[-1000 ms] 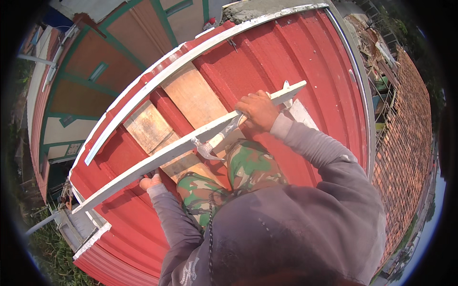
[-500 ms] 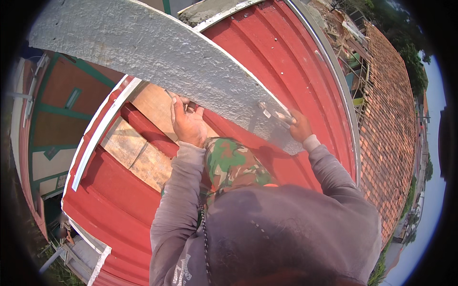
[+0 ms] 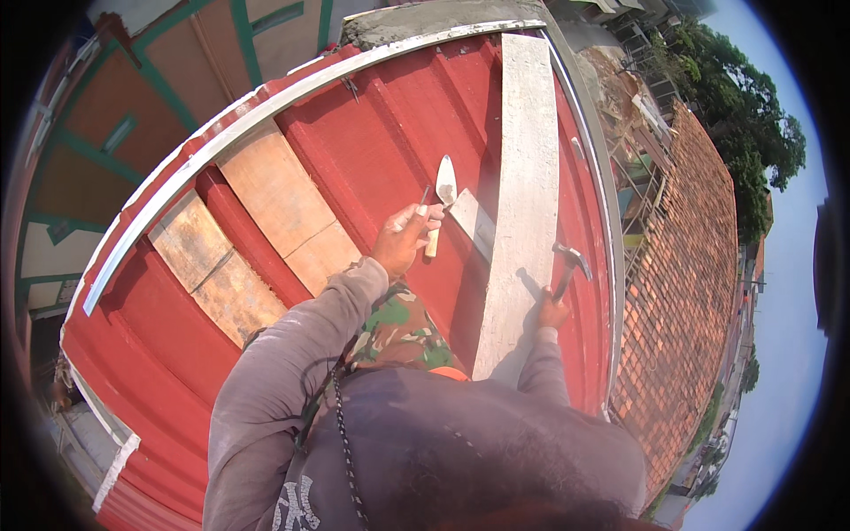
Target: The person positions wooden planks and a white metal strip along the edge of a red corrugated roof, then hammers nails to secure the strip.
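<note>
My right hand grips a claw hammer by its handle, its head raised over the right edge of a long pale grey board. The board lies lengthwise on the red ribbed metal roof. My left hand is closed with fingertips pinching a thin dark nail-like rod, which points up. Just beyond the left hand is a pointed trowel, its pale handle partly behind the fingers. A short pale flat piece lies between the trowel and the board.
Two worn wooden panels lie on the roof at left. White metal trim edges the roof's far left side, and a grey ledge runs along its right. Beyond that stands an orange tiled roof.
The long board, earlier tilted up close in front of me, now lies flat on the roof. The trowel and short piece have come into view. My right hand with the hammer has moved lower.
</note>
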`<state>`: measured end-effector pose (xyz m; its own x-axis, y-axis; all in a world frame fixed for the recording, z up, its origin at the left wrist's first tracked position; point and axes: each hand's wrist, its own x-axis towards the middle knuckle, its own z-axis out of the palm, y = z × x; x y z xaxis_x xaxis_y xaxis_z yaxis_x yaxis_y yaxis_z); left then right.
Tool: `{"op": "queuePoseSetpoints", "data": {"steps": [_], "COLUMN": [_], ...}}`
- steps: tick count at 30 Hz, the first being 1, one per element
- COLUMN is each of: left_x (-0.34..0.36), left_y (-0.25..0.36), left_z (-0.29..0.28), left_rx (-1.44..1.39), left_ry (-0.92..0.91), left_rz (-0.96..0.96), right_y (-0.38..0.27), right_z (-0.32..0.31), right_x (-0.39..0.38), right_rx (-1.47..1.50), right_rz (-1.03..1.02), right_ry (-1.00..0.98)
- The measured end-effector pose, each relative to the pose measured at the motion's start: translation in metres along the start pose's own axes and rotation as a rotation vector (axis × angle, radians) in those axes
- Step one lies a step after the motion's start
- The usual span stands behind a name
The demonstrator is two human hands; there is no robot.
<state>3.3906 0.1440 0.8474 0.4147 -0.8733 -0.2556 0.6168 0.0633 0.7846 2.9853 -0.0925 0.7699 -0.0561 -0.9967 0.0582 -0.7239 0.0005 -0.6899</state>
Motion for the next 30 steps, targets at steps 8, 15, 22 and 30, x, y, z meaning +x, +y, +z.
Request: {"op": "queuePoseSetpoints", "data": {"steps": [8,15,22,30], "left_x": [-0.097,-0.189,-0.243,-0.229], "left_y": [-0.025,-0.028,-0.064,-0.082], "left_z": [-0.182,-0.315,-0.355,-0.325], "left_rx": [0.318,0.93,0.915,0.946], "left_ry": [0.572,0.979,1.227,1.286], "left_rz": [0.12,0.176,0.081,-0.064], "right_y": [0.109,0.177,0.191,0.205], "right_z": [0.002,0.027,0.071,0.097], "right_x": [0.03,0.075,0.09,0.087], "right_rx": [-0.041,-0.418,-0.53,-0.564], "right_rz": [0.182,0.339,0.277,0.334], "right_ry": [-0.054,-0.28,-0.36,-0.331]}}
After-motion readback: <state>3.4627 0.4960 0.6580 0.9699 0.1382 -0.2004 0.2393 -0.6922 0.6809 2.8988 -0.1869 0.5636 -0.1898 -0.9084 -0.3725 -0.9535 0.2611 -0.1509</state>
